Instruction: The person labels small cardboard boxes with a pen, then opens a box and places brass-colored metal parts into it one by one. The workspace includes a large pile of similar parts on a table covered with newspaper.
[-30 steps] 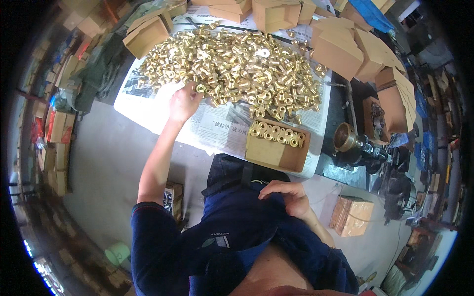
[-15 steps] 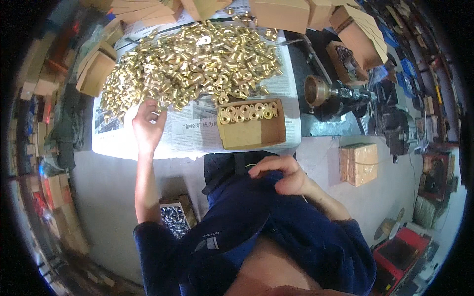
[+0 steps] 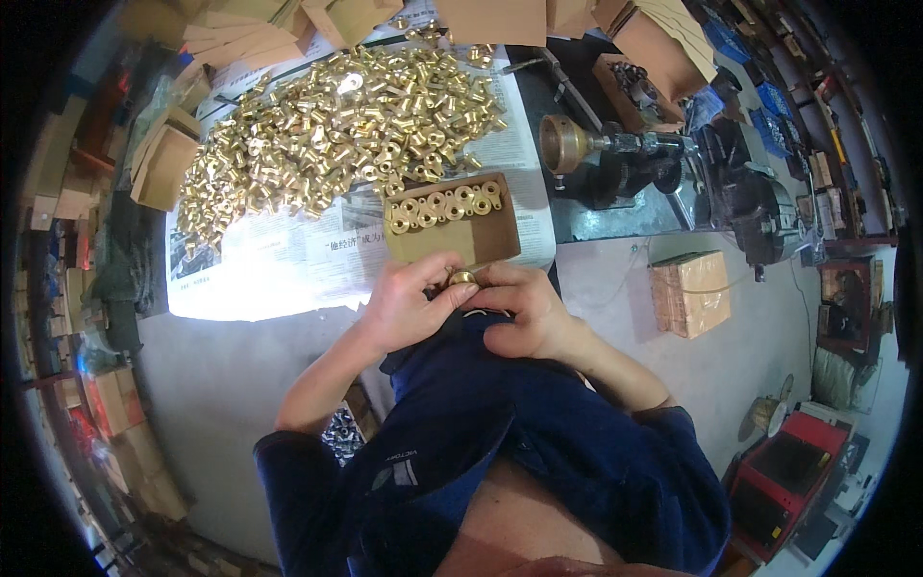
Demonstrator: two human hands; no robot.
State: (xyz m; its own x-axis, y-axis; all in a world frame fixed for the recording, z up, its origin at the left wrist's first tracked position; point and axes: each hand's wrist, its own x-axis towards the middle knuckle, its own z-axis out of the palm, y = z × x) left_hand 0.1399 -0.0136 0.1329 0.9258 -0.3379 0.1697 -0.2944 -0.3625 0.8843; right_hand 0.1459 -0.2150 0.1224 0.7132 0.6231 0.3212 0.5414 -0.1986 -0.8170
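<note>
A small brass flanged fitting (image 3: pixel 462 278) is pinched between my two hands, just in front of the near edge of the newspaper-covered table. The fingers and thumb of my left hand (image 3: pixel 406 300) close on it from the left. From the right, my right hand (image 3: pixel 534 310) meets it with thumb and fingertips; its fingers partly hide the piece. Right behind my hands lies an open cardboard box (image 3: pixel 471 240), with several like fittings set in rows along its far side. Farther back, a large heap of loose brass fittings (image 3: pixel 336 135) spreads over the newspaper (image 3: pixel 317 250).
A machine with a round brass-coloured cup (image 3: pixel 560 144) stands right of the newspaper. Cardboard boxes (image 3: pixel 165 162) line the table's left and far sides. A wrapped carton (image 3: pixel 690 293) is on the floor at right, and a box of silvery parts (image 3: pixel 343 435) sits low by my left arm.
My left hand has come from the heap's near edge toward my body and to the right, with a brass fitting. My right hand has met it there. The whole view has shifted slightly.
</note>
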